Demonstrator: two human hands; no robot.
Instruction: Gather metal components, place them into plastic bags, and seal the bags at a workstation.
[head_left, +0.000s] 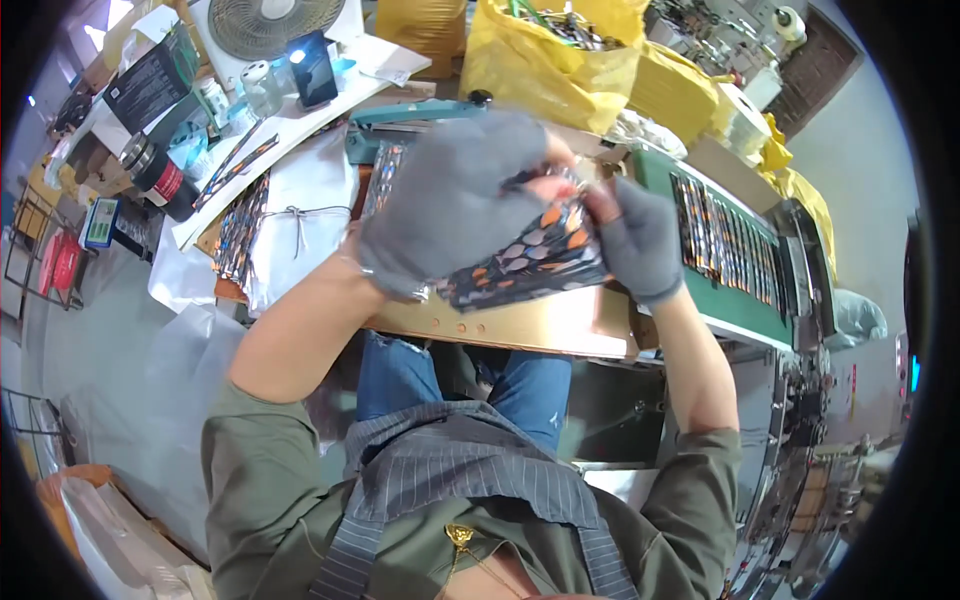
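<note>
Over the table, my left hand (pixel 455 200) and my right hand (pixel 640 240), both in grey fingerless gloves, hold a bundle of narrow black packets (pixel 535 260) with orange and grey spots. The bundle looks wrapped in clear plastic and lies tilted between them. My left hand covers its upper left part and is smeared by motion. Near the bundle's upper right end, the bare fingertips of both hands come together, closed on it. Just beyond my left hand stands a teal bar sealer (pixel 415 112). Partly behind my left wrist is another pile of spotted packets (pixel 385 175).
A green conveyor belt (pixel 655 175) at right carries a row of narrow packets (pixel 730 240). White sheets tied with string (pixel 305 215) lie at left beside more packets (pixel 240 235). A shelf holds a phone (pixel 312 70), a thermos (pixel 158 178) and a fan (pixel 275 22). Yellow sacks (pixel 550 75) stand behind.
</note>
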